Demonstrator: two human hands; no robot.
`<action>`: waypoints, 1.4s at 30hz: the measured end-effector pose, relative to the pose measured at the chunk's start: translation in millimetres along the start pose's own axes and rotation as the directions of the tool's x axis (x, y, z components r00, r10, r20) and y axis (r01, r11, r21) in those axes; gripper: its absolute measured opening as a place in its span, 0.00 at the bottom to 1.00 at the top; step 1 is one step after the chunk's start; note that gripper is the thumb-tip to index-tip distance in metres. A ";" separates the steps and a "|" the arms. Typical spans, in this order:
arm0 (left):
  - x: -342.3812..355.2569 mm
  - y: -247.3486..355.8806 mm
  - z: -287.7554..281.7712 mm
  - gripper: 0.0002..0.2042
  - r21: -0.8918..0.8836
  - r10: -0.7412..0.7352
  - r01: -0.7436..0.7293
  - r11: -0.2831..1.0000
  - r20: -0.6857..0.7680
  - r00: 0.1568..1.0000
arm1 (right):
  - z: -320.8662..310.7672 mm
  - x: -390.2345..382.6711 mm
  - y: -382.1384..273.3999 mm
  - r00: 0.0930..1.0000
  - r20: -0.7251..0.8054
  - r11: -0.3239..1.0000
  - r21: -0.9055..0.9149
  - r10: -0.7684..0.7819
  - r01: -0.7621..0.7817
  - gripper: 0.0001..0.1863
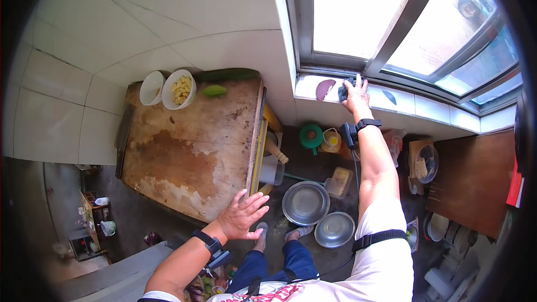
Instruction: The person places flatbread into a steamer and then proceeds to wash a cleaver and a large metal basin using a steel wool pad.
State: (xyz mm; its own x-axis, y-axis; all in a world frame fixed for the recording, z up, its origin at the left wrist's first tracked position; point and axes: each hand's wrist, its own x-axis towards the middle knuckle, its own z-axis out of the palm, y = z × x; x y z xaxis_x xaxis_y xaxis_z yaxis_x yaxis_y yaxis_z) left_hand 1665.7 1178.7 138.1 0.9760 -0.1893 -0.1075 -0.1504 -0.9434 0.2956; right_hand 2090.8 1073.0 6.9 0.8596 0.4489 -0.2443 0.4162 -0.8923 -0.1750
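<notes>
My right hand (355, 94) reaches up to the tiled window sill (422, 106), its fingers spread over a dark, crumpled cloth-like thing (343, 93) and touching it. Just left of it lies a purple half-round piece (325, 89); to the right is a grey blade-shaped object (390, 96). My left hand (243, 217) is open, fingers apart, beside the front right corner of a worn wooden board (168, 151). On the board's back part stand a white bowl (151, 95) and a second bowl of pale yellow pieces (180, 89), with a green vegetable (214, 91) beside them.
The sliding window (386, 28) is above the sill. Two metal basins (306, 201), a green container (311, 137), a jug (331, 144) and a plastic box (340, 182) stand on the floor between my arms. A brown panel (470, 179) is at right, a small rack (89, 218) at far left.
</notes>
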 end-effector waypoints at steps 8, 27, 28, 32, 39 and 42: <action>4.5 0.8 -1.7 0.24 0.002 -0.023 0.023 1.000 0.031 0.999 | 15.4 10.4 42.1 0.948 -0.317 0.977 0.193 -0.030 0.096 0.25; 3.6 7.7 -3.2 0.23 -0.025 0.038 -0.040 0.999 -0.085 0.996 | -3.6 -249.5 57.0 0.916 0.188 -0.691 0.608 -0.354 -0.391 0.23; 4.8 8.9 -5.4 0.23 -0.025 0.054 -0.056 0.998 -0.084 0.995 | 2.5 -275.4 62.8 0.908 0.247 -0.707 0.570 -0.338 -0.418 0.23; 3.8 11.0 -1.7 0.23 -0.006 0.081 -0.083 0.997 -0.129 0.988 | 23.1 -389.1 67.1 0.905 0.347 -0.796 0.460 -0.246 -0.393 0.20; 0.0 17.1 8.1 0.21 0.074 0.145 -0.131 0.989 -0.227 0.963 | 105.2 -616.4 94.2 0.798 0.590 -0.843 0.362 -0.123 -0.399 0.19; -7.4 14.1 11.8 0.21 0.141 0.157 -0.125 0.982 -0.251 0.955 | 102.2 -674.5 88.4 0.703 0.711 -0.853 0.367 0.000 -0.371 0.20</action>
State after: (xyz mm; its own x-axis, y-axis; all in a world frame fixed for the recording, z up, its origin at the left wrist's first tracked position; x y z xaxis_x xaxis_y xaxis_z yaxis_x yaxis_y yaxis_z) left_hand 1654.5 1163.6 131.9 0.9480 -0.2608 0.1821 -0.2916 -0.9414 0.1697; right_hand 1517.5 696.4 58.6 0.3937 0.3507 -0.8497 -0.7829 0.6123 -0.1100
